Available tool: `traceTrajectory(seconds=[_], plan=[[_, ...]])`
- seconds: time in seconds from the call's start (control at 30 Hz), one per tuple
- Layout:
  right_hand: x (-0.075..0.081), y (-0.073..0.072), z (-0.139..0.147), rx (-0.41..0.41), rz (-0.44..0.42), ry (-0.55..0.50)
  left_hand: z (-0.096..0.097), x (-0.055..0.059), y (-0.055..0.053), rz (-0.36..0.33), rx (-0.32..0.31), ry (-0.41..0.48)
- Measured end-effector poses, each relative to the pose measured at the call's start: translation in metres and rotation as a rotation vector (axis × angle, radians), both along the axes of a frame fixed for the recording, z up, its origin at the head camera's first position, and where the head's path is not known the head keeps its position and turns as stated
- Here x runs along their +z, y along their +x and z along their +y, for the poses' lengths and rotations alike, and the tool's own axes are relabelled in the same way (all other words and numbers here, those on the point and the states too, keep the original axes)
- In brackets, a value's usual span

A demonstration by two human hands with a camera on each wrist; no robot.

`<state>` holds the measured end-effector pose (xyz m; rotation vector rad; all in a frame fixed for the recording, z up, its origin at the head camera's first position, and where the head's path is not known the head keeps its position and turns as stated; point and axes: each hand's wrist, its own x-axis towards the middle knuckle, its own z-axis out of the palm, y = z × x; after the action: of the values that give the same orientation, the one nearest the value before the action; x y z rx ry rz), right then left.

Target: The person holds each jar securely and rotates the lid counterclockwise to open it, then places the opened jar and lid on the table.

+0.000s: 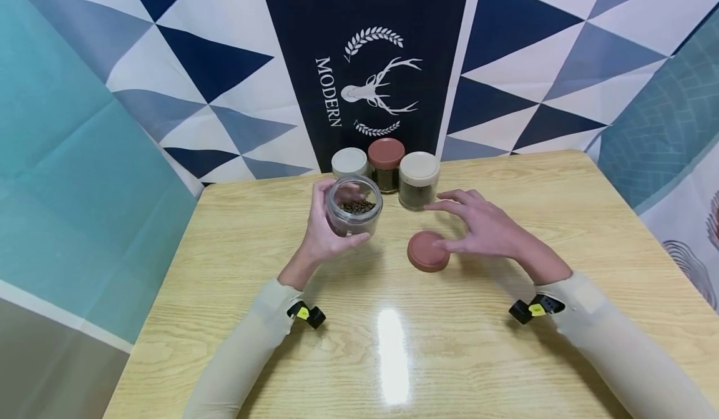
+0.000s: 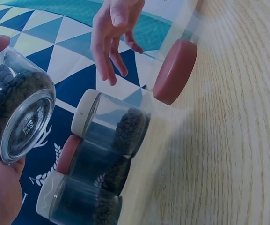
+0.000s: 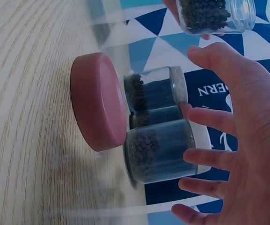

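My left hand (image 1: 326, 222) grips an uncapped glass jar (image 1: 355, 219) and holds it up off the table, tilted. Dark beans (image 1: 357, 207) lie inside it, and the left wrist view shows its round base (image 2: 28, 125). Over the table on the right, my right hand (image 1: 485, 225) has its fingers spread and holds nothing. Beneath its thumb a reddish-pink lid (image 1: 427, 251) lies on the wood; the right wrist view shows this lid (image 3: 97, 101) apart from the fingers.
Three capped jars stand together at the table's back edge: one with a white lid (image 1: 349, 161), one with a red lid (image 1: 386, 153), one with a cream lid (image 1: 419, 168). Each holds dark contents. A patterned cloth (image 1: 224, 75) hangs behind the wooden table (image 1: 269, 231).
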<state>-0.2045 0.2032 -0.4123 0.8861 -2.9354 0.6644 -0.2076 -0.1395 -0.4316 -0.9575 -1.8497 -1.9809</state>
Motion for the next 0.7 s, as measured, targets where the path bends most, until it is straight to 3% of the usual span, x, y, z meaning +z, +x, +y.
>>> traceTrajectory(seconds=[0.7], plan=[[0.0055,-0.0003,-0.0022,-0.006,-0.009,-0.008,0.0079,-0.0036,0.0042,-0.062,-0.015,-0.103]])
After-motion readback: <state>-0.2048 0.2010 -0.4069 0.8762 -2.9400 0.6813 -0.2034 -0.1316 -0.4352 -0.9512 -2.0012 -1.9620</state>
